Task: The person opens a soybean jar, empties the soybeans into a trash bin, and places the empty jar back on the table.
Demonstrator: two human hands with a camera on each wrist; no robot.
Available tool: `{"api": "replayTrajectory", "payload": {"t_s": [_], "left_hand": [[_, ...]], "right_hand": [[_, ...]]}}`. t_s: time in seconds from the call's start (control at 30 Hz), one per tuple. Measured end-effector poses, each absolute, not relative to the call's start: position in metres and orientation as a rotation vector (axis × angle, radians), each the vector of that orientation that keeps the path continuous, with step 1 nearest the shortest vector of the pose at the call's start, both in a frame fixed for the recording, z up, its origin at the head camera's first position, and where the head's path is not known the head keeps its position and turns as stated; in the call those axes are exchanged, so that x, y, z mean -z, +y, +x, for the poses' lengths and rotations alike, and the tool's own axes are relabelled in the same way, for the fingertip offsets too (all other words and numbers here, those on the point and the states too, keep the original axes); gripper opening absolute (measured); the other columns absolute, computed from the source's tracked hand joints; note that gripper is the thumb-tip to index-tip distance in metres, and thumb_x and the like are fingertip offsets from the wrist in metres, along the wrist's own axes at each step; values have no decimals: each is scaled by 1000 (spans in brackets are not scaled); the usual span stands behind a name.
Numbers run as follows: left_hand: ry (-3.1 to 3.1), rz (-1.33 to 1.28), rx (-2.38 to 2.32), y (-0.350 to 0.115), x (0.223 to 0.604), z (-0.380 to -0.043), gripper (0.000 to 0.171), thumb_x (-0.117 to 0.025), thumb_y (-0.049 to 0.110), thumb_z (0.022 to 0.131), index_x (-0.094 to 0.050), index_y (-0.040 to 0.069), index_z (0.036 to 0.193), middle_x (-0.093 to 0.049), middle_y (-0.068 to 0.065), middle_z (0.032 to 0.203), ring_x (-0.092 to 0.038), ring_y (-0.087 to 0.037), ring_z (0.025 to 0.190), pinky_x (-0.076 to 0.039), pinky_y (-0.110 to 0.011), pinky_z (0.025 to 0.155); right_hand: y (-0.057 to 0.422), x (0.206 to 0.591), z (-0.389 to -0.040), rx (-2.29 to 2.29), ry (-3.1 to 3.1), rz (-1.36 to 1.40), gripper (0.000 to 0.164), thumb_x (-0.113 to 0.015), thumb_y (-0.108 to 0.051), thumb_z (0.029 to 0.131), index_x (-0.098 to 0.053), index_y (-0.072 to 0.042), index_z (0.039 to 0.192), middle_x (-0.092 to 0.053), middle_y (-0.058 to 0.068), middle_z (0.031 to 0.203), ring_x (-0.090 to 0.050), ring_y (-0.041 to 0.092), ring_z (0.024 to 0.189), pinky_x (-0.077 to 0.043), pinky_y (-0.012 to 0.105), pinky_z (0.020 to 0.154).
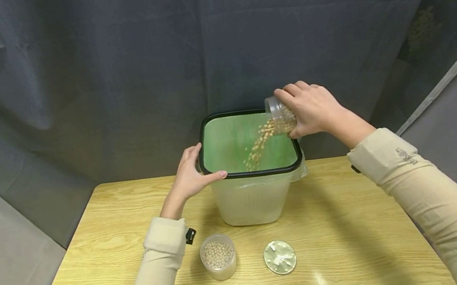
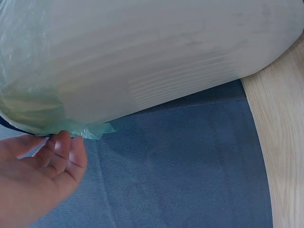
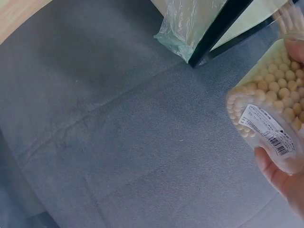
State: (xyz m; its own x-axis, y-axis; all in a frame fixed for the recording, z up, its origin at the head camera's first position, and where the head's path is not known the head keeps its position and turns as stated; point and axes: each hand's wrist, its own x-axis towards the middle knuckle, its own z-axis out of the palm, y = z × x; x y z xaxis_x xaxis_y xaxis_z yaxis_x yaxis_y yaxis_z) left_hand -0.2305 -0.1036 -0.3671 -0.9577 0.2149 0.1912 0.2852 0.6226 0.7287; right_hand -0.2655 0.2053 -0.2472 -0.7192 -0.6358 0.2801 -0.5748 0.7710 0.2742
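A white trash bin (image 1: 250, 203) with a black rim and a green bag liner (image 1: 232, 137) stands upright on the table. My left hand (image 1: 191, 173) grips the rim at its near left corner, thumb along the front edge. The left wrist view shows its curled fingers (image 2: 61, 154) at the rim and the bag's edge. In my right hand (image 1: 313, 106) is a clear plastic jar (image 3: 266, 121), tipped over the bin's right side. Small round beige balls (image 1: 261, 145) stream from its mouth into the bin. Many balls are still inside the jar, which bears a barcode label (image 3: 267, 129).
Near the table's front, a second clear jar (image 1: 219, 257) holds similar balls, its top uncovered. A round silvery lid (image 1: 279, 257) lies right of it on the wooden table (image 1: 350, 242). Dark grey curtain (image 1: 123, 89) hangs close behind the bin.
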Motion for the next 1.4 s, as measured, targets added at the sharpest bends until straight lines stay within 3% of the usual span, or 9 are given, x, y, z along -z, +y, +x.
{"api": "replayTrajectory", "payload": {"t_s": [0.87, 1.1, 1.4], "left_hand": [[-2750, -425, 1263, -104, 367, -227, 103, -77, 48, 65, -24, 8, 144, -27, -12, 141, -35, -28, 123, -34, -44, 98], [-2749, -433, 1269, -104, 366, -226, 103, -77, 47, 66, -23, 7, 144, -27, -13, 141, -35, -29, 123, -34, -45, 98], [-2747, -425, 1272, -103, 367, -226, 103, -77, 47, 65, -24, 7, 144, -27, -13, 141, -32, -29, 125, -32, -45, 99]], "right_hand": [[193, 243, -263, 556, -2395, 1130, 89, -81, -36, 50, -43, -3, 123, -50, 18, 105, -49, 37, 92, -45, 47, 64], [188, 246, -261, 656, -2273, 1201, 72, -77, -29, 55, -46, -5, 116, -49, 16, 97, -48, 34, 83, -41, 41, 57], [183, 244, -258, 770, -2203, 1274, 78, -82, -29, 53, -49, -8, 120, -49, 17, 104, -46, 34, 88, -42, 43, 63]]}}
